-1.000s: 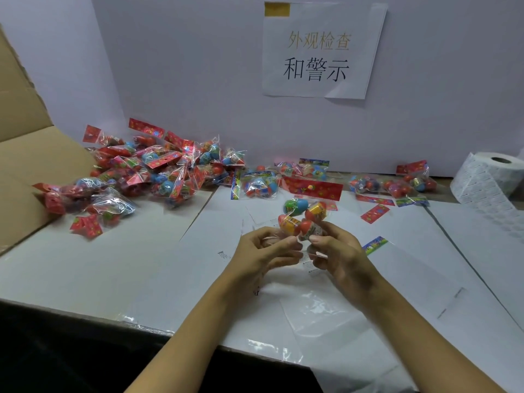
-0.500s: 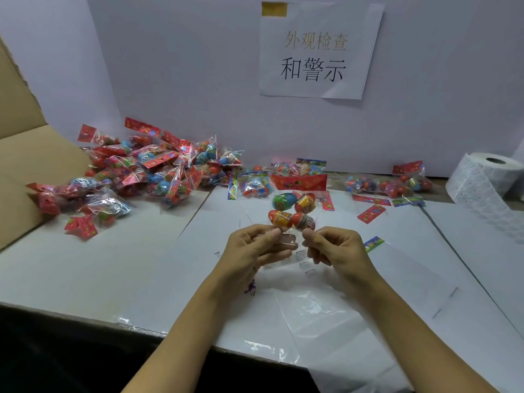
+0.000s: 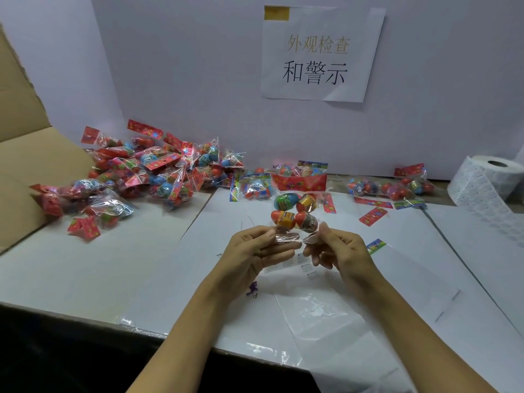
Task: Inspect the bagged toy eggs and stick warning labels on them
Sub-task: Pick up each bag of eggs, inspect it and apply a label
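A clear bag of toy eggs (image 3: 295, 212) with a red header card is held upright over the middle of the table. My left hand (image 3: 256, 252) pinches its lower left edge between thumb and fingers. My right hand (image 3: 337, 248) pinches the lower right corner of the same bag. Green, gold and orange-red eggs show through the plastic above my fingers. A large pile of bagged eggs (image 3: 147, 177) lies at the back left. A few more bags (image 3: 391, 188) lie at the back right. A white roll of labels (image 3: 487, 182) stands at the far right.
An open cardboard box (image 3: 25, 154) stands at the left edge. White paper sheets and clear plastic film (image 3: 326, 313) cover the table. A paper sign (image 3: 320, 52) with Chinese characters hangs on the back wall. Loose header cards (image 3: 373, 215) lie right of the held bag.
The bag has been turned and stretched out between my hands, which have moved slightly apart. The eggs now sit higher above my fingertips.
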`<state>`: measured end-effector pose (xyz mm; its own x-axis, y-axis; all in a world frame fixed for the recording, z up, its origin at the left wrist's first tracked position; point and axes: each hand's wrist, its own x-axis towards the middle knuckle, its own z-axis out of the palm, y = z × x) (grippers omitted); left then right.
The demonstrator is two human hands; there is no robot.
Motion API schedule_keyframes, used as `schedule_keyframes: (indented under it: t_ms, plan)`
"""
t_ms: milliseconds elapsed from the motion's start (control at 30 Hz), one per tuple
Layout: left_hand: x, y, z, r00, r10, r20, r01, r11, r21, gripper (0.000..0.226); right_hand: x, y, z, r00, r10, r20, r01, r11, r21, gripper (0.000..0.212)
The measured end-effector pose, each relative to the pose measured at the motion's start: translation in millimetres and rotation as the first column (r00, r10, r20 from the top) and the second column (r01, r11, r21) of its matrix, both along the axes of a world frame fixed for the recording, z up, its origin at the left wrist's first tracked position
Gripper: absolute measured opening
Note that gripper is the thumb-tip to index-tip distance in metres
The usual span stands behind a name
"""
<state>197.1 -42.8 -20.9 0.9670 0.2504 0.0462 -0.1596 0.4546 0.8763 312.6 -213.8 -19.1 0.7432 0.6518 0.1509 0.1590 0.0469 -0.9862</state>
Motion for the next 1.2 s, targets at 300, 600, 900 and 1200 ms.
schedule_keyframes:
  t_ms: [300,600,900,1200]
  plan:
    - [0,-4,-4,0.998,-0.053,-0.032,0.058,0.983,0.177,0.022,6,-1,-1,0.978,-0.137,-0.155,0.147,0.988,0.050,0.062]
    - [3,-9,-6,0.980,0.183,-0.074,-0.152,0.938,0.311,0.042,-7,-1,-4,0.992,0.008,-0.128,-0.006,1.000,0.013,0.035]
    - [5,-6,-11,0.980,0.186,-0.066,-0.141,0.895,0.424,0.011,-10,4,-5,0.997,0.050,-0.066,-0.056,0.995,-0.087,0.040]
    - [7,-7,-15,0.977,0.211,-0.022,-0.170,0.838,0.519,0.010,-8,6,-11,1.000,0.019,-0.015,-0.019,0.999,-0.034,0.048]
